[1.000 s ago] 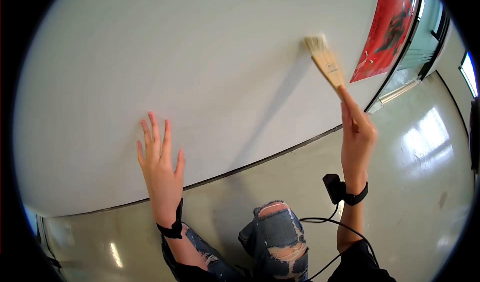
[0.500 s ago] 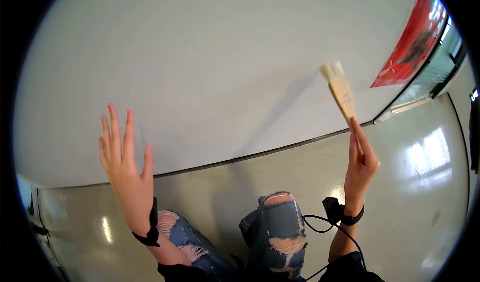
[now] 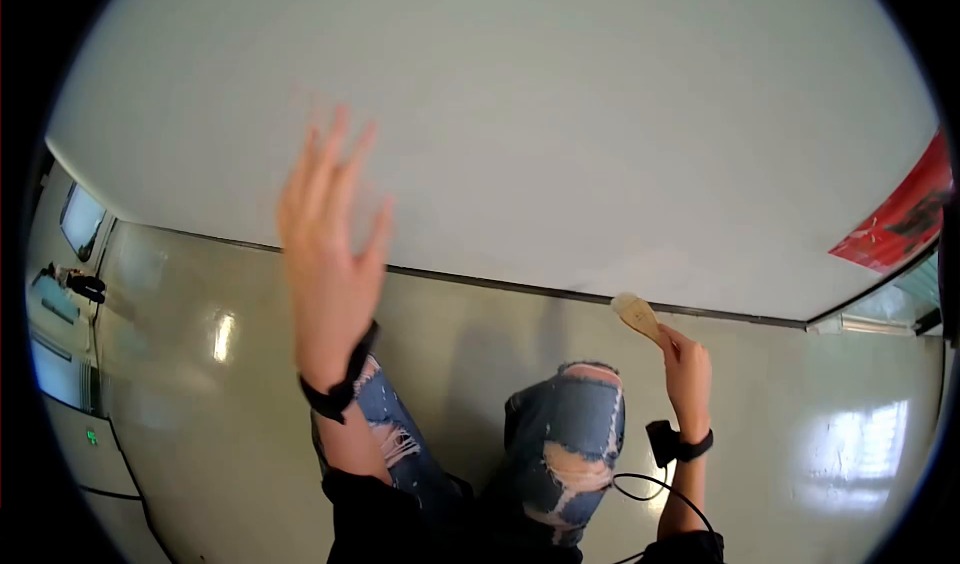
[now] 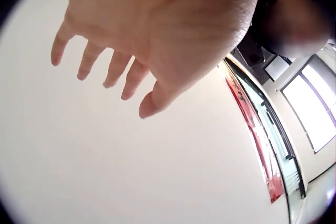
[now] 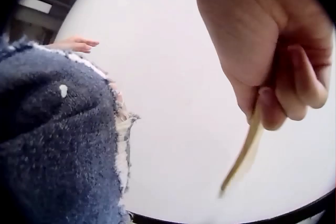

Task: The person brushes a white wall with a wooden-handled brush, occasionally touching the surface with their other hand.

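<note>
Head view: brush [image 3: 640, 318] lower right, near wall [image 3: 560, 134];
right hand [image 3: 688, 376] grips it; left hand [image 3: 332, 254], left of centre, has fingers spread.

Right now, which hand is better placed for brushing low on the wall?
Probably the right hand: it grips the brush low in front of the wall, while the left hand holds nothing.

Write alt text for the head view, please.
A person's right hand grips a tan-handled brush near the foot of a pale wall; the blurred left hand is before the wall, fingers extended. Ripped jeans and a glossy floor show below.
</note>
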{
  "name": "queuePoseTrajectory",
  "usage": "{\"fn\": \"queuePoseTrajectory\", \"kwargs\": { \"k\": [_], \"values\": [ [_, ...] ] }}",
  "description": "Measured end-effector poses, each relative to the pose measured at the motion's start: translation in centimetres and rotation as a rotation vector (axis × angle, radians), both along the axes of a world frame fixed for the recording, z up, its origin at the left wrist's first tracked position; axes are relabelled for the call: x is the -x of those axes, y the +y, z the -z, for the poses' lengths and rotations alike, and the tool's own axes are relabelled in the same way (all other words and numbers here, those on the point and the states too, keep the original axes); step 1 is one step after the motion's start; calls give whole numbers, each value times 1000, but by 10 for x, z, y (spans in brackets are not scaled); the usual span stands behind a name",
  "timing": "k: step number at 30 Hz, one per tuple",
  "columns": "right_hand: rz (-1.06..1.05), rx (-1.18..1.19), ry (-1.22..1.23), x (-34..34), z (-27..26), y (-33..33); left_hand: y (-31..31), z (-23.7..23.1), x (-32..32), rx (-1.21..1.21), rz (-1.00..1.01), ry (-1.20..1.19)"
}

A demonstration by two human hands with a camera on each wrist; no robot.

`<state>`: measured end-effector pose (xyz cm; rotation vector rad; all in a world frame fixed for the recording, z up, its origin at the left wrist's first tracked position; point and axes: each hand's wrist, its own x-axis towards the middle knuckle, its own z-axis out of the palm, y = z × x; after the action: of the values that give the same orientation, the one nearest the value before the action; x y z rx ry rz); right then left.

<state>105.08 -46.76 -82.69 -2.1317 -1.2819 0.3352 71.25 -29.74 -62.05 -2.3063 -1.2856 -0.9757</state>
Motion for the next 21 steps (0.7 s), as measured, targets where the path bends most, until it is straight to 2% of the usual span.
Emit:
{"fn": "queuePoseTrajectory", "kwargs": {
  "k": [3,6,10,13,16,19,21],
  "values": [
    [-27,-111,141,8,-37,10,-3,27,-2,108,17,36],
    [-156,-369,212,37,-82,36,0,43,10,156,9,42],
    [-256,-639,-97,50,-78,80,-6,51,33,232,21,1],
    [-197,-549,-235,62,-63,100,-8,69,54,306,-4,-110],
    [-169,-390,-299,77,-56,95,2,88,69,321,3,-109],
    [-148,-202,-277,76,-79,84,15,92,62,345,37,-79],
    [-183,37,-340,66,-93,81,19,87,54,354,88,-48]
  ]
}}
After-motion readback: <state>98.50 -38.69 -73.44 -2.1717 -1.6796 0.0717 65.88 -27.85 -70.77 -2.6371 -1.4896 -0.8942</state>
